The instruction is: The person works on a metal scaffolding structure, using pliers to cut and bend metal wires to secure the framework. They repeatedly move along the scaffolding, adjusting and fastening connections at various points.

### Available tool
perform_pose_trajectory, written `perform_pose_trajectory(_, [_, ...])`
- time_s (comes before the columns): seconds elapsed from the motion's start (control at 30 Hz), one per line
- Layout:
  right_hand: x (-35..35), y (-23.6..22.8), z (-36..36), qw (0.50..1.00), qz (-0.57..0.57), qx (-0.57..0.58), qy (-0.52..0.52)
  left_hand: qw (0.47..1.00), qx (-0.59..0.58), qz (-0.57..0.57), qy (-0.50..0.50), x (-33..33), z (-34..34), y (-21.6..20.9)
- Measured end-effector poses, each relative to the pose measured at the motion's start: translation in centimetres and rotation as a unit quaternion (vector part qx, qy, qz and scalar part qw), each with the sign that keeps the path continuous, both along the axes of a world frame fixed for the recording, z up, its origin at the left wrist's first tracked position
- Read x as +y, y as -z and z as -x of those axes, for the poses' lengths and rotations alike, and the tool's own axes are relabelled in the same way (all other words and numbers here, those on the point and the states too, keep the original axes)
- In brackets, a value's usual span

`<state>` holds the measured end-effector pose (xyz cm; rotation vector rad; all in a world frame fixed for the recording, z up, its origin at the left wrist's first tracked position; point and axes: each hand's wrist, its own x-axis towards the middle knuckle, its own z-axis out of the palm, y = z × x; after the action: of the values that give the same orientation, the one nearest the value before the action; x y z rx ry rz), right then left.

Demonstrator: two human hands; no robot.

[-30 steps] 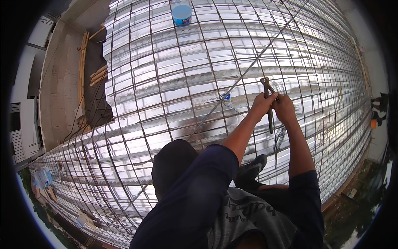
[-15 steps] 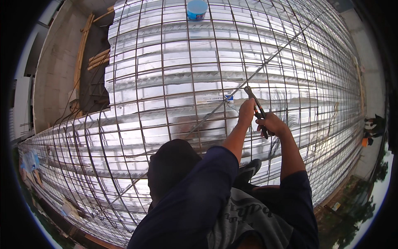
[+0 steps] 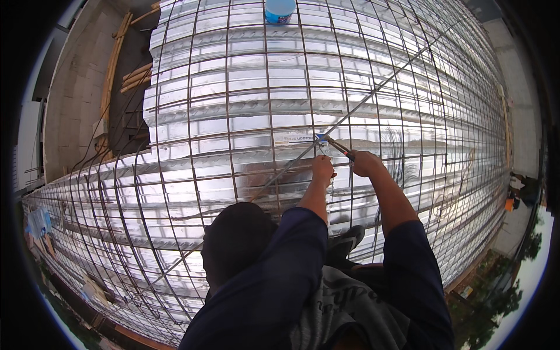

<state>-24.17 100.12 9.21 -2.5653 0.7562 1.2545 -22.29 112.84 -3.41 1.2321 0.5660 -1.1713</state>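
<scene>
My right hand [image 3: 366, 164] is wrapped round the dark handles of a pair of pincers [image 3: 340, 147], which have a bit of orange-red on them. Their metal head points left and reaches a crossing of the rebar mesh [image 3: 269, 111], beside a diagonal bar [image 3: 363, 102]. Just below that crossing, my left hand [image 3: 323, 169] is closed in a pinch on thin tie wire [image 3: 331, 182]. A strand shows above and below the fingers, but its exact path is hard to make out. Under the crossing lies a white and blue printed label [image 3: 297, 139].
Ribbed metal decking [image 3: 248, 125] spreads beneath the mesh. A blue bucket [image 3: 279, 11] stands at the far side. To the left is an opening with wooden poles [image 3: 135, 79] beside a concrete wall [image 3: 79, 99]. Dark loose wires [image 3: 398, 154] lie right of my hands. My shoe [image 3: 348, 239] is below them.
The pincers have swung left and down, bringing their head to the bar crossing. My left hand has moved away from the pincers, left and toward me. The right hand has shifted slightly left and away from me.
</scene>
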Motion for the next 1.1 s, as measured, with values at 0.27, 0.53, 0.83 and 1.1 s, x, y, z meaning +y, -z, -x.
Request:
perform_pose_trajectory(0.27, [-0.4, 1.3, -1.4, 0.996, 0.031, 0.032, -0.082, 0.999, -0.036, 0.013, 0.007, 0.8, 0.4, 1.6])
perform_pose_trajectory(0.53, [3.3, -2.7, -4.2, 0.966, 0.173, 0.033, -0.191, 1.0, -0.022, 0.022, 0.001, 0.9, 0.2, 1.0])
perform_pose_trajectory(0.83, [4.3, -2.4, -6.3, 0.934, 0.195, 0.071, -0.29, 0.999, 0.002, 0.048, -0.013, 1.6, -0.2, 1.4])
perform_pose_trajectory(1.1, [0.5, -1.7, -5.1, 0.987, -0.058, 0.117, -0.093, 0.992, 0.084, 0.081, -0.052, 2.8, -1.2, 1.1])
